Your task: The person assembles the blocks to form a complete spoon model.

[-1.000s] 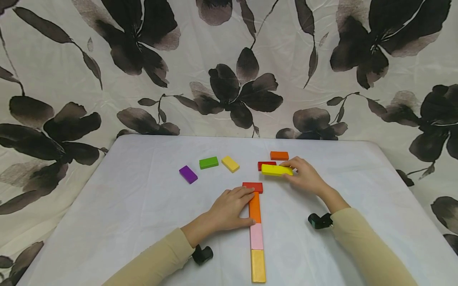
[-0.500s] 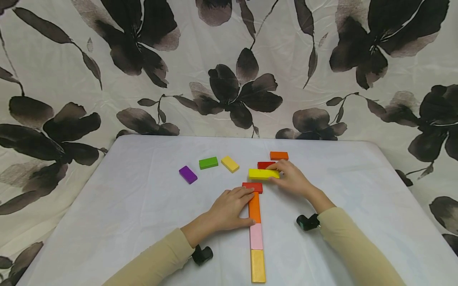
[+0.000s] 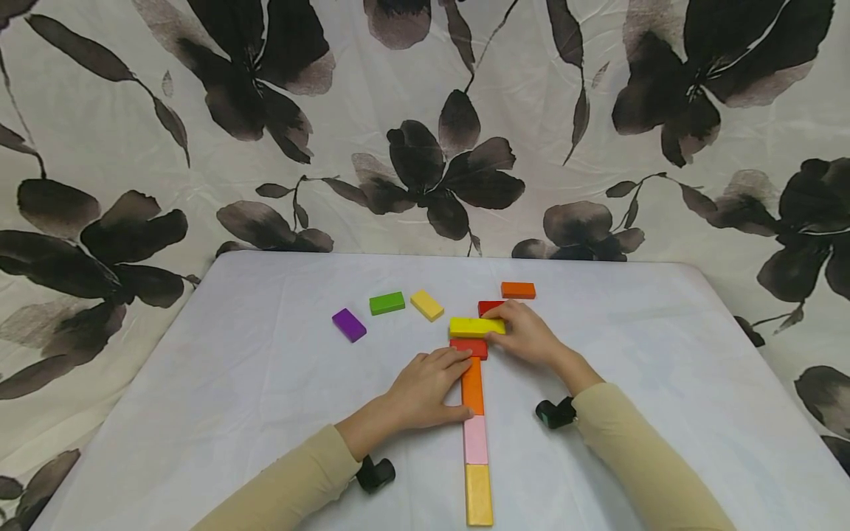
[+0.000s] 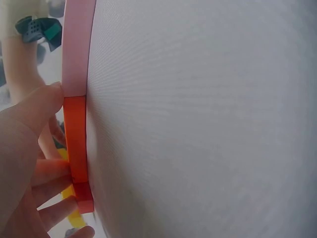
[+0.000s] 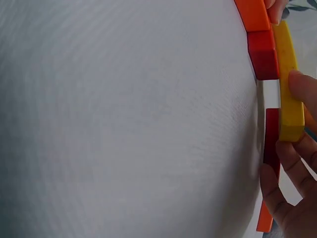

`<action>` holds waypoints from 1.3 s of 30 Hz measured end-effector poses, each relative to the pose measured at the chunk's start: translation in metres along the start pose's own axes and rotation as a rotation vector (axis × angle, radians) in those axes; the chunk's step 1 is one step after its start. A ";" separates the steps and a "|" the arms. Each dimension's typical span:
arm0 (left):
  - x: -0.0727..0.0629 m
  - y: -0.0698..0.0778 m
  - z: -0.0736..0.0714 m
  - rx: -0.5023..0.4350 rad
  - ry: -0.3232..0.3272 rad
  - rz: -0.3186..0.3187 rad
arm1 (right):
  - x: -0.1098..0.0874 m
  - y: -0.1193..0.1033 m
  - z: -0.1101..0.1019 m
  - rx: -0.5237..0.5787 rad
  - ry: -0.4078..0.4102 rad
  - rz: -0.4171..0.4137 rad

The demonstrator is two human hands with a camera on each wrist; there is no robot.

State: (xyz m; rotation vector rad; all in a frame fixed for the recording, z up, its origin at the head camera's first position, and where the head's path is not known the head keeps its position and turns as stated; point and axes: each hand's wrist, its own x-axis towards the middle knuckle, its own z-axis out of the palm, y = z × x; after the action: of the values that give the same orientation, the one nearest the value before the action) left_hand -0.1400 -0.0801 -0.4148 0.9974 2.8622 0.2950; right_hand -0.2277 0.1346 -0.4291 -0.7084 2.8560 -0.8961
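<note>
Hours read in the head view, from the crosswise red block [image 3: 468, 349]. Long yellow block [image 3: 471, 327]: one, at twelve o'clock, laid crosswise just past the red block; contact between the two cannot be told. Right hand [image 3: 531, 332]: between two and three, thumb and fingers pinching the yellow block's three-o'clock end. Left hand [image 3: 421, 387]: at eight, fingers extended, thumb spread well apart; fingertips over the red block and the column orange block [image 3: 472, 391], thumb tip at the orange block's near end. Column: orange, pink block [image 3: 475, 440] and golden block [image 3: 479, 494], end to end toward six. Dark red block [image 3: 489, 306]: at one, partly hidden by the right hand. Far orange block [image 3: 518, 290]: between one and two, beyond the dark red. Small yellow block [image 3: 427, 304]: between ten and eleven. Green block [image 3: 387, 302]: at ten. Purple block [image 3: 349, 324]: just past nine, set aslant. Sleeves [image 3: 292, 479]: two, beige. Support: white-covered table [image 3: 252, 383]. Backdrop [image 3: 518, 66]: pale cloth with dark flowers, along the far side.
</note>
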 end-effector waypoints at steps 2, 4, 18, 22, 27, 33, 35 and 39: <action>0.000 0.000 0.000 -0.001 -0.003 -0.001 | 0.001 0.000 0.002 -0.002 -0.002 0.002; 0.001 0.000 0.000 -0.006 -0.002 -0.001 | 0.001 0.000 0.003 -0.007 -0.004 0.002; 0.000 0.002 -0.001 -0.013 -0.014 -0.010 | 0.004 -0.005 0.007 -0.003 -0.027 0.015; 0.000 0.001 -0.001 -0.012 -0.009 -0.007 | 0.006 -0.004 0.008 -0.006 -0.028 0.002; 0.001 0.001 -0.001 -0.010 -0.001 -0.001 | 0.006 -0.004 0.009 0.002 -0.033 -0.012; 0.000 0.001 -0.001 -0.004 0.006 0.005 | 0.005 -0.004 0.009 0.013 -0.043 -0.006; 0.000 0.001 -0.001 -0.003 0.006 0.004 | 0.005 -0.003 0.009 0.019 -0.045 -0.009; 0.000 0.000 -0.001 -0.006 0.003 0.003 | 0.004 -0.001 0.008 0.022 -0.055 -0.007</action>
State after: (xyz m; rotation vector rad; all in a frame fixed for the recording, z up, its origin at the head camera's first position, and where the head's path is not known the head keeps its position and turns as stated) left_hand -0.1398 -0.0798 -0.4141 1.0005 2.8613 0.3056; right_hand -0.2291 0.1281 -0.4350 -0.7293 2.7931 -0.8928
